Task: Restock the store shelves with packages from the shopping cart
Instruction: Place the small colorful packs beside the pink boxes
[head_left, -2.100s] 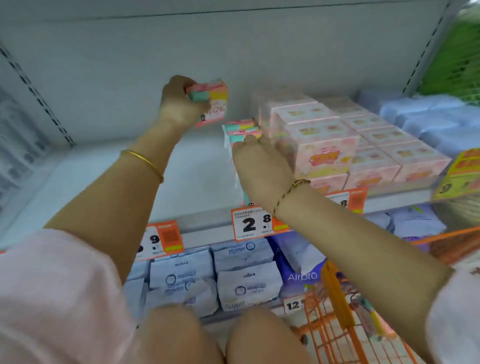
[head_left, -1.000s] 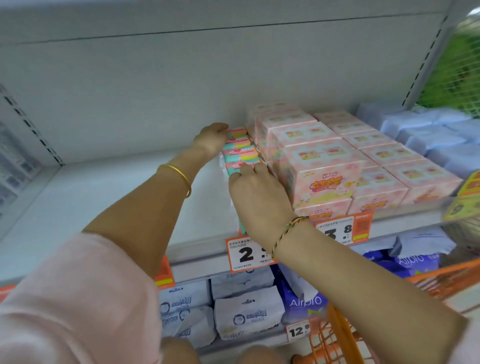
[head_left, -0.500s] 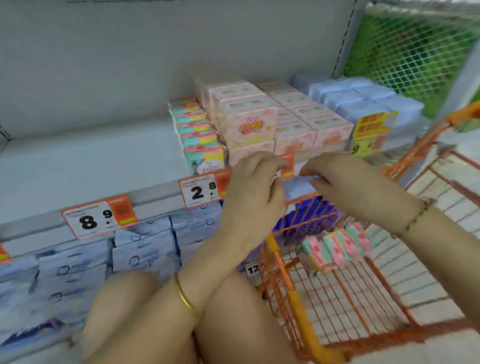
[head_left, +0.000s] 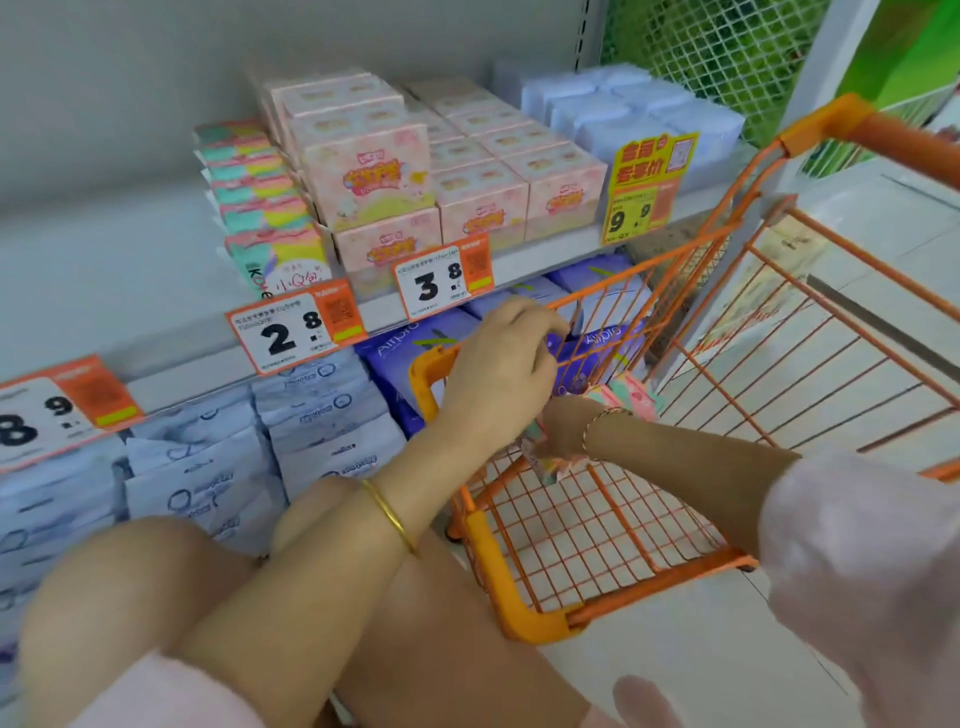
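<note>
Down in the orange shopping cart (head_left: 519, 587), my right hand (head_left: 563, 434) lies on a bundle of pastel pink and green packages (head_left: 636, 397). Its fingers are hidden behind my left hand. My left hand (head_left: 501, 366) hovers over the cart's near rim with its fingers loosely curled and nothing in them. On the upper shelf (head_left: 156, 270), a row of the same pastel packages (head_left: 260, 208) stands behind the 2.8 price tag (head_left: 291, 332), right beside stacked pink boxes (head_left: 374, 176).
Pale blue packs (head_left: 634, 114) fill the shelf's right end behind a yellow 9.9 sign (head_left: 641, 192). The lower shelf holds white-blue bags (head_left: 270, 447) and purple packs (head_left: 597, 348). My knees are at the bottom, close to the cart.
Both hands left the shelf, where the pastel packages now stand in a row. My view turned right and down, and both hands dropped to the cart, the right one onto its packages.
</note>
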